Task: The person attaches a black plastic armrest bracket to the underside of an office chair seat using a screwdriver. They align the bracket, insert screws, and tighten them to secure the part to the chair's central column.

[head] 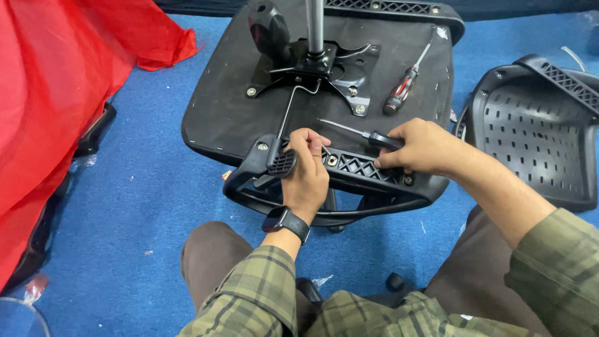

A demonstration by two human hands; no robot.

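An upturned black office chair seat [224,106] lies on the blue carpet, its metal mechanism plate [324,65] and gas-lift rod [315,25] pointing up. My left hand [306,171] pinches a small screw or bolt at the near black armrest bracket [362,171], fingers closed on it. My right hand [424,146] grips the black handle of a screwdriver [349,130], whose shaft points left over the bracket. A thin lever rod [288,106] runs from the mechanism toward my left hand.
A second, red-and-black screwdriver [402,87] rests on the seat's right side. A black perforated chair back [540,137] lies at the right. Red fabric [56,93] covers the left floor. My knees [212,256] are at the bottom.
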